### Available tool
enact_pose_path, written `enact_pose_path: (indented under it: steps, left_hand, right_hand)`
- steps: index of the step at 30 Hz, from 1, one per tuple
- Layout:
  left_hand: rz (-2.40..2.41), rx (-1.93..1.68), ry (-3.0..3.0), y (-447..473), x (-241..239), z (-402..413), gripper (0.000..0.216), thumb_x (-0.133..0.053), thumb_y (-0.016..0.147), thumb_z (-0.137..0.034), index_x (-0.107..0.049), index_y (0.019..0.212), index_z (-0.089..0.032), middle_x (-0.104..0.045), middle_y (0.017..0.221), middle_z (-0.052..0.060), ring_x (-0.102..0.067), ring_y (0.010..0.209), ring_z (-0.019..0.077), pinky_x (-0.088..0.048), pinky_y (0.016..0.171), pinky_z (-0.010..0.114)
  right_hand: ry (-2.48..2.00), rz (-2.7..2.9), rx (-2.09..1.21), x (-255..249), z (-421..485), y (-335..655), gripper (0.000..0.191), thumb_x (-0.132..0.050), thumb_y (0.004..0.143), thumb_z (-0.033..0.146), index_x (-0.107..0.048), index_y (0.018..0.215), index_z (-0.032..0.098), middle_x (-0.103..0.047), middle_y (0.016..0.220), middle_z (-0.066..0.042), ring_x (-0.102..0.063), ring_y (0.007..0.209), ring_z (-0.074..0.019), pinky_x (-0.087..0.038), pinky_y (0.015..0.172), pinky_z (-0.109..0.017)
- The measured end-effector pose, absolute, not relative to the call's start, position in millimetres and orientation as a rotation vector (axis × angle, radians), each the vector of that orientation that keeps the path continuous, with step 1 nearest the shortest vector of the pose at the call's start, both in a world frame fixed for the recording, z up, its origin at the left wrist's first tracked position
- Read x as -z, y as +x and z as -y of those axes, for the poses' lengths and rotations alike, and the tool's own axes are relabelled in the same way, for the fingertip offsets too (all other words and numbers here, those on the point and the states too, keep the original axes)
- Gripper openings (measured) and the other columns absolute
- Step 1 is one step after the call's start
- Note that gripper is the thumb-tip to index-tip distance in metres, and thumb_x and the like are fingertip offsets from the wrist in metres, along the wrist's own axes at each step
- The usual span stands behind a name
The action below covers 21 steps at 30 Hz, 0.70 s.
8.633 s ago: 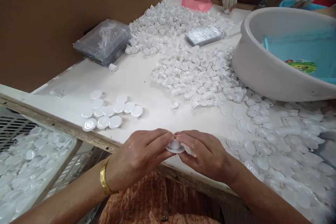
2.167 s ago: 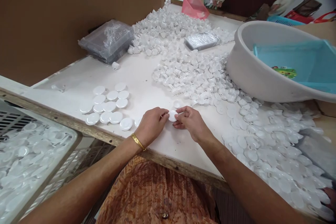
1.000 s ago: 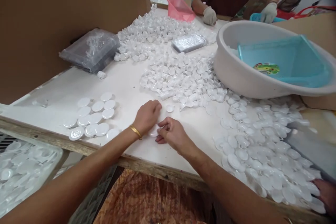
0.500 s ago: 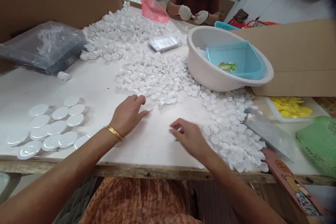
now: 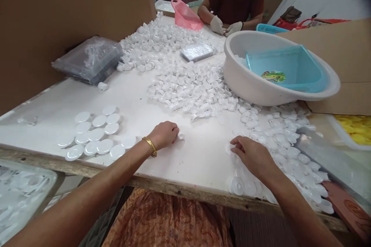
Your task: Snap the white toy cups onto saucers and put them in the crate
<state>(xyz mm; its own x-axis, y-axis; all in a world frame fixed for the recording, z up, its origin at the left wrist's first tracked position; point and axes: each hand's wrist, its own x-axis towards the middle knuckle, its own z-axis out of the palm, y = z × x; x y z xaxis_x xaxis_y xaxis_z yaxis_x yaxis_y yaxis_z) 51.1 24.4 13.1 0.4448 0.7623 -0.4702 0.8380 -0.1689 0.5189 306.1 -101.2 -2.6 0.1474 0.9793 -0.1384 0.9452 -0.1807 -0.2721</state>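
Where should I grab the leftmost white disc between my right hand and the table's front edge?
Probably pinch the white disc by its rim, coming from the left: it is round with no handle showing, bare table lies on that side, and other white pieces crowd its right.

Left of the left-hand grip (image 5: 164, 134) and beyond it, a flat grey plastic pack in clear film (image 5: 89, 60) lies beside a tall brown cardboard panel (image 5: 72, 11). Past the grip, slightly right, is a small film-wrapped silvery-grey block (image 5: 198, 51); farther on sits a pink plastic scoop (image 5: 187, 18). Right of the grip stands a round whitish plastic basin (image 5: 255, 92), a translucent blue plastic container (image 5: 292, 65) tilted inside it; a brown cardboard box (image 5: 349, 58) is behind. Far right of the grip are a white tray (image 5: 339, 129) of yellow pieces (image 5: 358, 128) and a reddish-brown board (image 5: 344, 208). Well beyond the grip, a person in a dark brown top (image 5: 230, 2) and white gloves (image 5: 216, 25) is near a bright blue plastic basket (image 5: 271, 28).
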Motion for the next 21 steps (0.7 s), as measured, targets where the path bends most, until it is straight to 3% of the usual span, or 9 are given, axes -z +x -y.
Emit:
enact_pose_path:
  steps: [4,8,12,16,21]
  left_hand:
    - [-1.526,0.151,2.102,49,-11,-25,0.029,-0.035,0.078,-0.023,-0.052,0.055,-0.019,-0.06,0.062,0.004,-0.055,0.063,0.0191,-0.036,0.057,0.029]
    - [-1.684,0.001,2.222,44,-10,-36,0.021,-0.041,0.081,-0.033,-0.056,0.087,-0.02,-0.062,0.077,0.005,-0.056,0.07,0.0213,-0.038,0.059,0.029]
    - [-1.686,-0.25,2.411,49,-3,-61,0.036,-0.05,0.079,-0.033,-0.047,0.113,-0.021,-0.054,0.104,0.009,-0.057,0.072,0.018,-0.04,0.06,0.027]
    - [-1.578,-0.17,2.526,56,3,-69,0.028,-0.048,0.079,-0.025,-0.055,0.106,-0.018,-0.054,0.1,0.009,-0.057,0.079,0.0197,-0.04,0.063,0.028]
    - [-1.507,0.096,2.424,46,-13,-53,0.022,-0.049,0.077,-0.03,-0.065,0.086,-0.018,-0.061,0.08,0.007,-0.056,0.077,0.0204,-0.037,0.063,0.028]
  right_hand:
    - [-2.258,1.874,-0.45,-4,96,306,0.017,-0.045,0.082,0.028,-0.061,0.081,0.021,-0.065,0.082,-0.002,-0.059,0.073,-0.0168,-0.039,0.062,-0.027]
    - [-2.2,1.791,-0.551,-8,90,290,0.019,-0.043,0.083,0.03,-0.058,0.076,0.021,-0.064,0.074,-0.001,-0.058,0.068,-0.0162,-0.039,0.06,-0.027]
    - [-2.107,1.645,-0.731,-11,82,264,0.019,-0.041,0.085,0.032,-0.055,0.08,0.021,-0.062,0.061,0.001,-0.058,0.058,-0.0146,-0.04,0.056,-0.026]
    - [-1.951,1.486,-0.947,-11,75,241,0.018,-0.04,0.086,0.035,-0.053,0.086,0.021,-0.061,0.06,0.002,-0.06,0.055,-0.0134,-0.043,0.052,-0.023]
    - [-1.788,1.362,-1.204,-4,71,233,0.015,-0.045,0.084,0.032,-0.051,0.091,0.021,-0.06,0.071,0.002,-0.064,0.063,-0.0132,-0.049,0.056,-0.023]
